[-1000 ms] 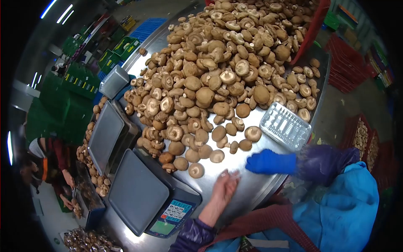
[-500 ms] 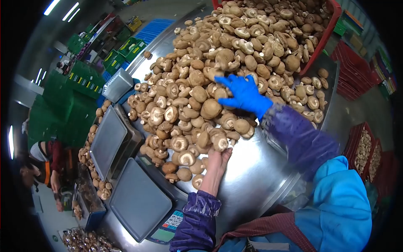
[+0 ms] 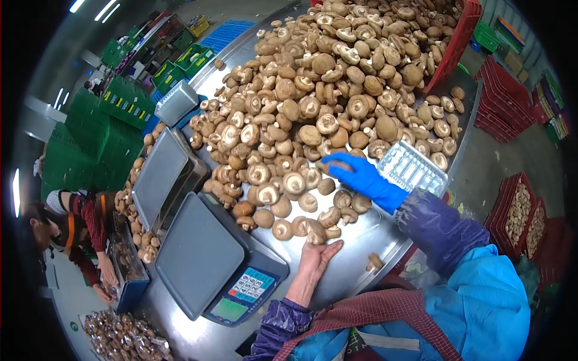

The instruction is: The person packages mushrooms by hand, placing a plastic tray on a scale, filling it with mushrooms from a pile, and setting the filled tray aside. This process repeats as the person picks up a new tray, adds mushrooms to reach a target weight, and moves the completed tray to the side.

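At far left, a co-worker (image 3: 90, 219) in dark red sleeves is leaning over a bin (image 3: 135, 292). Beyond, green crates (image 3: 126, 102) with yellow labels are standing piled up. At right, red crates (image 3: 504, 99) are resting stacked on the grey floor (image 3: 478, 165). Strip lights (image 3: 105, 9) are glowing, upper left.

Produce-packing workshop: mushroom heap (image 3: 324, 63), digital scale (image 3: 201, 253), stacked red crates (image 3: 503, 101).
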`<state>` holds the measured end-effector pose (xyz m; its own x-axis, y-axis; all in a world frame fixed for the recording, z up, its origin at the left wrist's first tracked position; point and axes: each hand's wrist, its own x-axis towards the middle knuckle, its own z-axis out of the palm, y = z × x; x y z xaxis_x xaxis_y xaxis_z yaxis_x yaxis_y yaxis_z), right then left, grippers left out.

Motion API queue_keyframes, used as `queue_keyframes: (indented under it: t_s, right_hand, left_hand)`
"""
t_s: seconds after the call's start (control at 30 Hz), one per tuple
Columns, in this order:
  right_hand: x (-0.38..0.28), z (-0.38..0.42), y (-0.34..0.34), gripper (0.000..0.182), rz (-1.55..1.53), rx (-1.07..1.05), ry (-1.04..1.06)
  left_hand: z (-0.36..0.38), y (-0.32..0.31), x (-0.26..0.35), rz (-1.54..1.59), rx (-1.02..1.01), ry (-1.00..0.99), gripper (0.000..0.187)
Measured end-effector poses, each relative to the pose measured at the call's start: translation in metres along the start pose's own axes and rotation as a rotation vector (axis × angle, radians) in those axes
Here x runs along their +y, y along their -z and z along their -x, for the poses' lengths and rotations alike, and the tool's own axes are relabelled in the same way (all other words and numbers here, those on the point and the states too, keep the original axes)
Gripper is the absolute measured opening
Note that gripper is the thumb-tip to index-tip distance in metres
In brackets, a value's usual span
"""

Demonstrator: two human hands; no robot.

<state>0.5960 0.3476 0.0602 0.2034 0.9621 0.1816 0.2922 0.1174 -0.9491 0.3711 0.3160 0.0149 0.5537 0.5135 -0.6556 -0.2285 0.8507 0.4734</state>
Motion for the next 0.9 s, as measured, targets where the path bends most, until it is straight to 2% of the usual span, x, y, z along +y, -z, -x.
queue_keyframes:
  t_s: [0.03,0.07,0.1,0.17,0.23,0.3,0.33,0.37,0.43,0.5,0.53,0.63,0.77,0.9]
  right_hand:
    - [-0.002,-0.002,0.002,0.036,-0.34,0.101,-0.112]
    - [-0.016,-0.001,0.009,0.04,-0.708,0.072,-0.254]
    - [-0.032,0.007,0.021,0.045,-0.73,0.059,-0.404]
    - [-0.042,0.016,0.027,0.049,-0.797,0.12,-0.53]
    - [-0.047,0.029,0.024,0.05,-0.832,0.1,-0.519]
    - [-0.073,0.043,0.016,0.049,-0.658,-0.005,-0.329]
    - [-0.079,0.051,0.013,0.054,-0.673,-0.133,-0.304]
    - [-0.094,0.06,0.002,0.049,-0.469,-0.163,-0.22]
    - [-0.124,0.072,-0.01,0.047,0.031,-0.516,0.038]
    - [-0.139,0.078,-0.026,0.048,0.471,-0.549,0.129]
    - [-0.144,0.073,-0.035,0.057,0.658,-0.549,0.193]
    - [-0.141,0.07,-0.055,0.06,0.446,-0.417,0.27]
    - [-0.149,0.065,-0.092,0.057,0.335,-0.397,0.364]
    - [-0.167,0.048,-0.124,0.057,0.187,-0.403,0.221]
  left_hand:
    - [0.007,0.002,0.0,0.004,0.0,-0.002,0.05]
    - [0.015,0.002,0.001,-0.031,-0.006,-0.021,0.046]
    - [0.023,0.002,0.002,-0.066,-0.012,-0.041,0.042]
    - [0.039,-0.001,0.005,-0.049,0.018,-0.063,0.037]
    - [0.059,-0.005,0.016,-0.029,0.014,-0.096,0.038]
    - [0.076,-0.002,0.024,-0.058,0.008,-0.119,0.039]
    - [0.083,0.001,0.03,-0.065,0.005,-0.156,0.039]
    - [0.09,0.004,0.035,-0.072,0.002,-0.193,0.04]
    - [0.105,0.012,0.045,-0.055,0.008,-0.206,0.04]
    - [0.122,0.018,0.056,-0.091,0.02,-0.267,0.041]
    - [0.13,0.02,0.063,-0.106,0.022,-0.293,0.041]
    - [0.154,0.038,0.08,-0.053,0.058,-0.295,0.042]
    - [0.177,0.067,0.105,-0.087,0.084,-0.372,0.049]
    - [0.195,0.092,0.128,-0.103,0.144,-0.44,0.05]
